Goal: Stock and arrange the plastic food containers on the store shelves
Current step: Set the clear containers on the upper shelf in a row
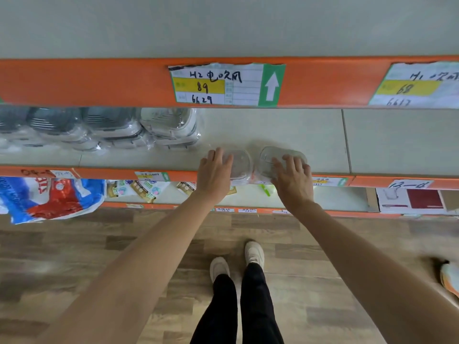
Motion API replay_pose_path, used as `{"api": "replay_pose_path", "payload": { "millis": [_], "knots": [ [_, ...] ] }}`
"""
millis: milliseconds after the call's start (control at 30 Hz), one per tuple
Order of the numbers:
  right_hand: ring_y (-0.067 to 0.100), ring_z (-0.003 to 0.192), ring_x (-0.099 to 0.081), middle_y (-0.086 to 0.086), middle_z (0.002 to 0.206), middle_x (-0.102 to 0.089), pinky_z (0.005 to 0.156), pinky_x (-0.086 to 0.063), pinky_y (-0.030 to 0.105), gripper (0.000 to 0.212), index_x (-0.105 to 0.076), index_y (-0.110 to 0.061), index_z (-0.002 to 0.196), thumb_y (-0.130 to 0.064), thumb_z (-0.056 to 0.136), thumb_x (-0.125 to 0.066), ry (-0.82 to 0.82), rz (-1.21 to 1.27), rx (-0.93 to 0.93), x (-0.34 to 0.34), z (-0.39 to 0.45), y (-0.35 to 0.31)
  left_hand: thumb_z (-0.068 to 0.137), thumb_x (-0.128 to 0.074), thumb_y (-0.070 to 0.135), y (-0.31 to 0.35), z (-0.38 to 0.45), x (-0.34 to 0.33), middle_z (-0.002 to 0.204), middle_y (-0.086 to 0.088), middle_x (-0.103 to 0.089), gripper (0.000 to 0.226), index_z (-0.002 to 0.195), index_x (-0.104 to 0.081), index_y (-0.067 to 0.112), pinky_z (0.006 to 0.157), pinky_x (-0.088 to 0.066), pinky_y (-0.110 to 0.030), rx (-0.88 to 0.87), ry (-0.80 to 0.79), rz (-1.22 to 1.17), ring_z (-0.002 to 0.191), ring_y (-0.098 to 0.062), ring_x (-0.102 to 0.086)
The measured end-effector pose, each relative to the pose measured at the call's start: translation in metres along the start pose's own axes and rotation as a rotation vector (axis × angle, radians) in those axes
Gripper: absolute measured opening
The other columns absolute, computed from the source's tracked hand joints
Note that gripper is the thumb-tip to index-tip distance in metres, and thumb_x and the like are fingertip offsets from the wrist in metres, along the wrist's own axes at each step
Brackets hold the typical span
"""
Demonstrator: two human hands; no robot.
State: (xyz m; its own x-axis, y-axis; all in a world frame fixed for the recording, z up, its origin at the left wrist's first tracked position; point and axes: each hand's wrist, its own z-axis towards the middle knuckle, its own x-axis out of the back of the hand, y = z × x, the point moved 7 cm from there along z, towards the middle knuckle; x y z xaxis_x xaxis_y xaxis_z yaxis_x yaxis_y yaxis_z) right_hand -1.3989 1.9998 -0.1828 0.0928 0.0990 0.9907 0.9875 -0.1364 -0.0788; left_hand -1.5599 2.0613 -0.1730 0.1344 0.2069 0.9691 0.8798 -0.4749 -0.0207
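A: What sat at the far left of the frame?

B: On the middle shelf (285, 130), a row of wrapped container stacks (99, 127) ran along the left, grey-lidded ones first and a white-lidded stack at the right end of the row. Below them, at lower left, a blue, red and white bag (52, 197) hung over the edge of the lowest shelf.

A: And the hands?

B: The left hand (214, 173) lay just left of centre, fingers straight and spread, resting on the left edge of a clear container (239, 162) at the shelf's front lip. Just beside it, the right hand (293, 176) rested flat on a second clear container (275, 157), fingers fanned across its lid. Neither hand curled round anything.

A: Were the two containers touching?

B: They stood side by side, very close; I could not tell whether they met.

A: Anything above?

B: A handwritten price label (223, 84) with a white arrow on green was stuck to the orange rail (87, 81) above centre, and another label (417, 85) sat at the upper right.

A: Lower right?

B: A red and white box (412, 201) stood on the bottom shelf. White shoes (253, 253) and black trousers showed on the wooden floor (74, 244).
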Motion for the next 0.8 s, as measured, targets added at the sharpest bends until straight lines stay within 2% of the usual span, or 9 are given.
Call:
{"api": "replay_pose_path", "payload": {
  "millis": [67, 100, 200, 267, 333, 400, 500, 633, 800],
  "knots": [
    [0.037, 0.109, -0.052, 0.021, 0.121, -0.053, 0.094, -0.039, 0.045, 0.052, -0.053, -0.006, 0.126, -0.001, 0.076, -0.066, 0.03, 0.004, 0.008, -0.001, 0.0, -0.002, 0.085, -0.062, 0.013, 0.003, 0.0, -0.002, 0.127, -0.01, -0.04, 0.057, 0.136, -0.038, 0.011, 0.091, -0.037, -0.035, -0.013, -0.006, 0.016, 0.115, -0.028, -0.04],
    [0.038, 0.119, -0.046, 0.023, 0.13, -0.048, 0.101, -0.034, 0.046, 0.053, -0.047, -0.005, 0.132, -0.004, 0.081, -0.063, -0.006, 0.004, 0.012, -0.005, 0.0, -0.004, 0.085, -0.06, 0.012, 0.004, 0.001, -0.003, 0.128, -0.01, -0.04, 0.058, 0.138, -0.036, 0.01, 0.092, -0.037, -0.035, -0.025, -0.008, 0.027, 0.115, -0.028, -0.04],
    [0.031, 0.145, -0.005, 0.018, 0.156, -0.008, 0.117, -0.003, 0.043, 0.07, -0.012, -0.007, 0.15, -0.028, 0.094, -0.049, -0.149, -0.017, 0.039, -0.022, 0.007, -0.007, 0.09, -0.052, 0.01, 0.005, 0.007, -0.007, 0.138, -0.013, -0.036, 0.06, 0.144, -0.027, 0.006, 0.102, -0.032, -0.035, -0.048, 0.031, 0.032, 0.127, -0.031, -0.034],
    [0.028, 0.145, 0.008, 0.015, 0.157, 0.007, 0.116, 0.004, 0.041, 0.076, 0.001, -0.009, 0.15, -0.038, 0.096, -0.044, -0.171, -0.02, 0.044, -0.028, 0.016, -0.007, 0.093, -0.045, 0.006, 0.007, 0.015, -0.009, 0.146, -0.016, -0.029, 0.057, 0.145, -0.023, 0.002, 0.111, -0.025, -0.035, -0.043, 0.055, 0.001, 0.137, -0.03, -0.025],
    [0.028, 0.145, 0.013, 0.016, 0.156, 0.013, 0.117, 0.004, 0.041, 0.077, 0.005, -0.009, 0.15, -0.041, 0.097, -0.041, -0.177, -0.034, 0.043, -0.031, 0.026, -0.005, 0.092, -0.044, 0.004, 0.008, 0.026, -0.009, 0.146, -0.017, -0.029, 0.053, 0.142, -0.028, 0.002, 0.11, -0.028, -0.034, -0.033, 0.095, -0.019, 0.139, -0.029, -0.023],
    [0.027, 0.144, 0.015, 0.016, 0.156, 0.016, 0.117, 0.005, 0.04, 0.077, 0.008, -0.009, 0.15, -0.043, 0.097, -0.038, -0.142, -0.058, 0.034, -0.033, 0.04, 0.0, 0.093, -0.044, 0.005, 0.008, 0.041, -0.01, 0.146, -0.016, -0.03, 0.048, 0.139, -0.032, 0.003, 0.106, -0.034, -0.033, -0.018, 0.162, -0.041, 0.139, -0.029, -0.024],
    [0.025, 0.144, 0.015, 0.016, 0.156, 0.017, 0.116, 0.005, 0.039, 0.076, 0.009, -0.011, 0.149, -0.045, 0.097, -0.033, -0.081, -0.096, 0.021, -0.037, 0.064, 0.009, 0.097, -0.04, 0.01, 0.005, 0.067, -0.014, 0.153, -0.018, -0.022, 0.052, 0.146, -0.023, 0.002, 0.114, -0.017, -0.032, -0.018, 0.213, -0.038, 0.143, -0.03, -0.017],
    [0.022, 0.146, 0.007, 0.011, 0.158, 0.006, 0.116, 0.0, 0.038, 0.066, -0.001, -0.014, 0.151, -0.037, 0.098, -0.034, 0.019, -0.054, -0.005, -0.033, 0.103, 0.023, 0.096, -0.048, 0.014, 0.0, 0.105, -0.013, 0.154, -0.016, -0.022, 0.058, 0.148, -0.022, 0.006, 0.114, -0.018, -0.034, 0.032, 0.296, -0.049, 0.143, -0.03, -0.018],
    [0.018, 0.145, -0.004, 0.005, 0.158, -0.008, 0.114, -0.008, 0.035, 0.055, -0.014, -0.02, 0.15, -0.023, 0.1, -0.034, 0.127, 0.011, 0.005, -0.026, 0.138, 0.03, 0.1, -0.042, 0.023, -0.006, 0.125, -0.016, 0.156, -0.015, -0.018, 0.056, 0.149, -0.02, 0.008, 0.115, -0.015, -0.036, 0.124, 0.302, -0.103, 0.144, -0.029, -0.014]
  ]
}}
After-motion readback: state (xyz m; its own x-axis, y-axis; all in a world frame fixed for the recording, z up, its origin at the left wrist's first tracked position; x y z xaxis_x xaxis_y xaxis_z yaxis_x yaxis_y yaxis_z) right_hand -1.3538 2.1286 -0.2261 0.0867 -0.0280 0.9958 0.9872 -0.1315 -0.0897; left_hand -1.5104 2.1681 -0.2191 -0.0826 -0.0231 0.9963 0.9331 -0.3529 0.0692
